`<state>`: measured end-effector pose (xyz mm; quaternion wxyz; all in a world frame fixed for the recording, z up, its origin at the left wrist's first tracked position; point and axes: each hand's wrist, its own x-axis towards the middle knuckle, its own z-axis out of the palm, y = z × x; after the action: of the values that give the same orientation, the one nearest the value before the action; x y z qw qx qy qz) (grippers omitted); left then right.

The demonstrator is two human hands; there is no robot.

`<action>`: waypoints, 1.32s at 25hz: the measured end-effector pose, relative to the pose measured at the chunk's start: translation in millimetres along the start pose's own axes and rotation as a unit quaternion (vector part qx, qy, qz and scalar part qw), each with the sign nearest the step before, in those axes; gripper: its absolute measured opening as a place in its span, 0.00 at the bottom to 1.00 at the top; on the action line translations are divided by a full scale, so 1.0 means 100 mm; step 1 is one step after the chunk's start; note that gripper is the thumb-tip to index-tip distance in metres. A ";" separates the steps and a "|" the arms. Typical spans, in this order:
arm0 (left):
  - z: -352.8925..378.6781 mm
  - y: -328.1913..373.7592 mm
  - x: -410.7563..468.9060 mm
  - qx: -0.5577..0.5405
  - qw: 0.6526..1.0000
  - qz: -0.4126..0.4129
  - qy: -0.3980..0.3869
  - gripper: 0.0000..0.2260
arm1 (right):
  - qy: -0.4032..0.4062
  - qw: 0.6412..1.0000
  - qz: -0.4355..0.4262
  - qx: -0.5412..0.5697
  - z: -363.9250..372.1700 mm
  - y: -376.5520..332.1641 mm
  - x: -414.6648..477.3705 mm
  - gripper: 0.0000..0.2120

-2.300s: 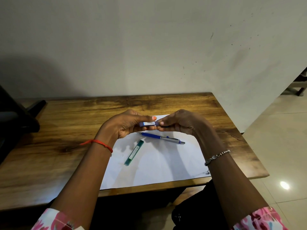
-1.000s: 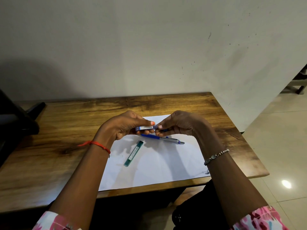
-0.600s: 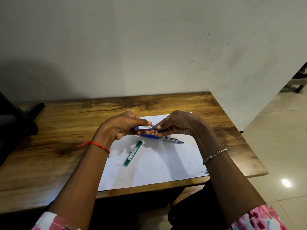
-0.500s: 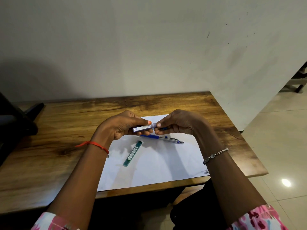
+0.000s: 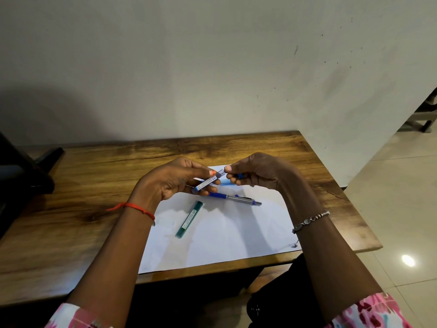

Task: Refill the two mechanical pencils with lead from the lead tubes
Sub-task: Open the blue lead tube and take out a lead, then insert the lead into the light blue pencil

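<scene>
My left hand [image 5: 175,178] grips a blue lead tube [image 5: 205,183] with a white label, held above the paper with its right end tilted up. My right hand [image 5: 257,172] pinches the tube's upper end with thumb and forefinger. Its curled lower fingers hold a light blue mechanical pencil [image 5: 226,182], mostly hidden by the hand. A second mechanical pencil [image 5: 234,199], blue and silver, lies on the white paper [image 5: 224,245] just below my hands. A green lead tube [image 5: 189,218] lies on the paper, nearer me and to the left.
The paper lies on a wooden table [image 5: 82,185] set against a pale wall. A small metal piece [image 5: 294,245] sits at the paper's near right corner. A dark object [image 5: 26,176] stands at the table's left edge. Tiled floor [image 5: 402,209] lies to the right.
The blue tube went from level to tilted, its right end raised. My right fingertips shifted up onto that end. The things on the paper stayed put.
</scene>
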<state>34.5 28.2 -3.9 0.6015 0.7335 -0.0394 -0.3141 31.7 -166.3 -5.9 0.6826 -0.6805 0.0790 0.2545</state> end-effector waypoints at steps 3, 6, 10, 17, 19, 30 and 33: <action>0.01 -0.01 0.01 0.002 1.000 0.008 -0.003 0.06 | 0.033 0.998 -0.013 -0.043 0.00 -0.01 0.01 0.04; 0.02 -0.01 0.02 0.004 1.000 0.016 -0.007 0.07 | 0.056 0.995 -0.034 -0.075 -0.01 0.00 0.03 0.06; 0.02 -0.02 0.04 -0.018 0.999 0.033 -0.005 0.06 | 0.070 0.987 -0.116 -0.091 -0.01 -0.02 0.03 0.09; -0.05 -0.06 0.08 -0.048 0.996 0.069 -0.004 0.08 | 0.199 0.953 -0.227 -0.036 -0.09 -0.10 -0.01 0.17; -0.06 -0.05 0.08 -0.075 0.993 0.090 -0.006 0.08 | 0.209 0.948 -0.239 -0.020 -0.12 -0.11 -0.03 0.17; 0.04 -0.04 0.13 -0.065 0.989 0.130 0.004 0.08 | 0.135 0.950 -0.268 -0.090 -0.02 -0.06 0.03 0.10; 0.02 -0.05 0.14 -0.068 0.988 0.134 0.020 0.08 | 0.106 0.966 -0.235 -0.037 -0.06 -0.05 0.09 0.07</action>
<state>43.3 21.6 -14.0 0.6873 0.6850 -0.1042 -0.2180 42.9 -170.0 -5.9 0.6854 -0.7277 -0.0204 0.0160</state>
